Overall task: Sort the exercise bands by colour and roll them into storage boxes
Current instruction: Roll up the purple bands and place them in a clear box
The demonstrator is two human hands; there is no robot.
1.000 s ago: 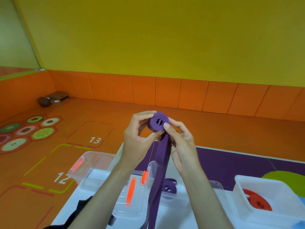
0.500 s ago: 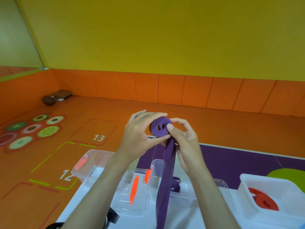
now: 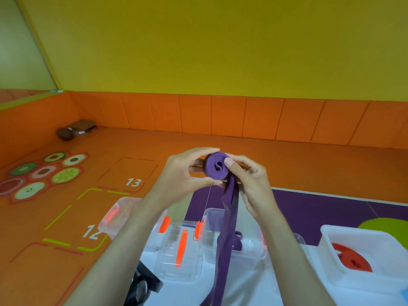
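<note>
Compared with a second ago, the coil point(image 3: 215, 166) of the purple band point(image 3: 225, 235) carries more turns and stands wider, though it is held at much the same place in view. Left hand point(image 3: 183, 173): fingers arched over the top of the coil, thumb tucked beneath its lower edge, so the roll is pinched from the left side. Right hand point(image 3: 251, 182): thumb pressed flat on the coil's near face at upper right, remaining fingers curled behind the band where it leaves the roll. Both hands have firm hold of it, raised above the far edge of the white table point(image 3: 254, 288). The unrolled length drops from the coil's lower right and runs down past the bottom edge of view. Behind that hanging length, on the table, stands a clear box point(image 3: 251, 253) with a smaller purple roll point(image 3: 238, 242) lying inside. To the right, apart from it, a white box point(image 3: 329, 234) holds a red roll point(image 3: 351, 259). Left of the clear box lies a clear lid point(image 3: 176, 268) with an orange latch point(image 3: 180, 250), and further left a second clear container point(image 3: 123, 206) sits at the table's far corner. A black band point(image 3: 141, 288) lies at the near left table edge, partly hidden by the left forearm. The orange floor point(image 3: 287, 155) beyond bears painted numbers point(image 3: 133, 182).
</note>
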